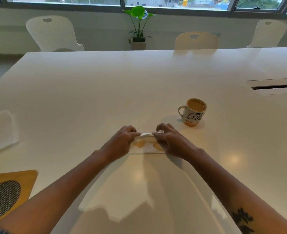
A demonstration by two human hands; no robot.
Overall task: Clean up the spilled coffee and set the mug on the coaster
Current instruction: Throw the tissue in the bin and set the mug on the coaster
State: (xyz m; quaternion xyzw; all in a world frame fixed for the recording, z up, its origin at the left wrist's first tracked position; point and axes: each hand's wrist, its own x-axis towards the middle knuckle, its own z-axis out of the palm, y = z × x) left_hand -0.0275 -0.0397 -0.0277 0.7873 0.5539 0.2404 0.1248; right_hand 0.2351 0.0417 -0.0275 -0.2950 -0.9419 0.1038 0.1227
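A white paper napkin with brown coffee stains lies on the white table in front of me. My left hand pinches its left far edge and my right hand pinches its right far edge, lifting and folding that edge. A white mug with black lettering and an orange base stands upright to the right and beyond my hands, full of milky coffee, handle to the left. A wooden coaster with a dark woven oval insert lies at the near left edge.
A stack of white napkins lies at the left. A cable slot is cut into the table at the far right. White chairs and a potted plant stand beyond the far edge, under windows.
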